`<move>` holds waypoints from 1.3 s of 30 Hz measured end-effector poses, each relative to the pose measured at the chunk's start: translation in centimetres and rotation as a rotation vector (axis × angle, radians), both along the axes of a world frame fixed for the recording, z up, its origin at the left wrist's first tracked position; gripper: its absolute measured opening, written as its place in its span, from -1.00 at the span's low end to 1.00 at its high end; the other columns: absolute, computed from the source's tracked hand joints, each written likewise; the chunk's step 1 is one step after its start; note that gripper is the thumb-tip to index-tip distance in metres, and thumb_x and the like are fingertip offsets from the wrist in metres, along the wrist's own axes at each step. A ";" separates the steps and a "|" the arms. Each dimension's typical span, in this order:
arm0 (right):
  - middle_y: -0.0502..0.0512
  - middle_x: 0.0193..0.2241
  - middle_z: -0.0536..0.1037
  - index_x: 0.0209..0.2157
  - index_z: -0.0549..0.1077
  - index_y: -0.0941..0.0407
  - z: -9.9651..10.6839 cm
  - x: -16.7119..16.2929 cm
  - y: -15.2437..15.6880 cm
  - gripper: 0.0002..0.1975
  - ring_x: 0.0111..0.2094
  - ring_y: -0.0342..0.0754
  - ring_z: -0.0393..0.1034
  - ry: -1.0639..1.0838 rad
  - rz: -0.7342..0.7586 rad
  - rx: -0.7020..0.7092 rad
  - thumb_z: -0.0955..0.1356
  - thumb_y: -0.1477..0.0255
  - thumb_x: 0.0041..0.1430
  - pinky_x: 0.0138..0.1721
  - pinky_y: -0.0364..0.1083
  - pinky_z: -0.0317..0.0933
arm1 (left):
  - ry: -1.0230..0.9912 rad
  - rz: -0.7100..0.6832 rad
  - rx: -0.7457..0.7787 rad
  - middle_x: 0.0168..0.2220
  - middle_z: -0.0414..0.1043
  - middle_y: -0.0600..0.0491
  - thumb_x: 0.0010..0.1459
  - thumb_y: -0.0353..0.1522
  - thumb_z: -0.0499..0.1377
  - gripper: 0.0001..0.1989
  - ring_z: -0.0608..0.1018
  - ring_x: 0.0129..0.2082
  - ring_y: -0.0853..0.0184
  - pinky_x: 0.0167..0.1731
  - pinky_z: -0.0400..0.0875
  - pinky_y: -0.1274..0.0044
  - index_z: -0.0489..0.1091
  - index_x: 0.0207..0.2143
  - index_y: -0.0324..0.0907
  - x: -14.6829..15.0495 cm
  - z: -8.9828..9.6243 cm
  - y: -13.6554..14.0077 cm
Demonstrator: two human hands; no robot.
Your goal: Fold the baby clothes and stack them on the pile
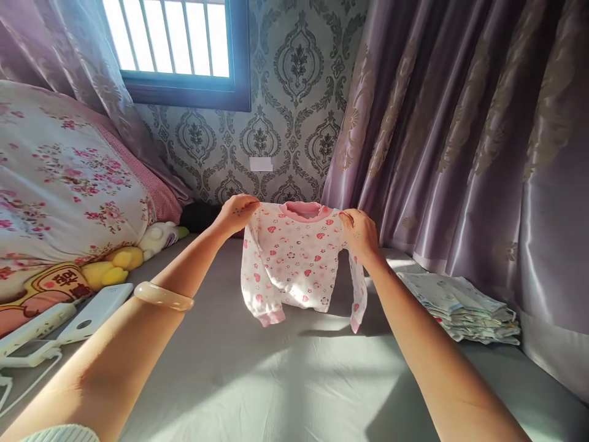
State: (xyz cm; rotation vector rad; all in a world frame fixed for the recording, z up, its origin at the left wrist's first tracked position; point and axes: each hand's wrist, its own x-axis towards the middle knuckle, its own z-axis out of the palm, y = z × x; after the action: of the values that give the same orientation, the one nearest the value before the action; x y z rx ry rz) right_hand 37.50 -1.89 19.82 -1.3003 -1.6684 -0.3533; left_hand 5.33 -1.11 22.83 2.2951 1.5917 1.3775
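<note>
A small long-sleeved baby shirt (299, 261), white with red hearts and little flowers, hangs spread between my two hands above the grey bed sheet (257, 380). Its pink collar (306, 210) faces up and both pink-cuffed sleeves dangle. My left hand (239, 215) pinches one shoulder seam, fingers closed on the fabric. At the opposite shoulder, my right hand (360, 232) grips the cloth the same way. A pale bangle (164, 297) circles my left forearm.
Folded clothes (464, 307) are stacked at the right beside the purple curtain (442, 153). On the left lie a floral quilt (69, 178), plush toys (113, 267), a white power strip (39, 331) with cables and a white box-like device (96, 313). A barred window (172, 43) is ahead.
</note>
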 end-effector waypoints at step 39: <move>0.09 -0.25 0.56 -0.14 0.52 0.00 5.6 1.1 -13.1 -0.72 -0.21 0.05 0.44 -0.225 0.230 0.144 0.24 0.20 0.37 -0.15 0.00 0.27 | 0.078 0.106 0.365 -0.39 0.47 0.09 0.24 -0.18 0.12 -0.66 0.36 -0.45 0.46 -0.38 0.26 0.58 0.55 -0.20 -0.25 -2.8 2.5 -15.5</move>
State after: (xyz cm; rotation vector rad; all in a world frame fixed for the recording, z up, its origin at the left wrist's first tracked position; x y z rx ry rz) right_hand 38.56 -14.98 25.42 -0.9795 -1.9214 -0.4855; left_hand 2.51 -16.66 25.33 2.5170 1.6202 1.7542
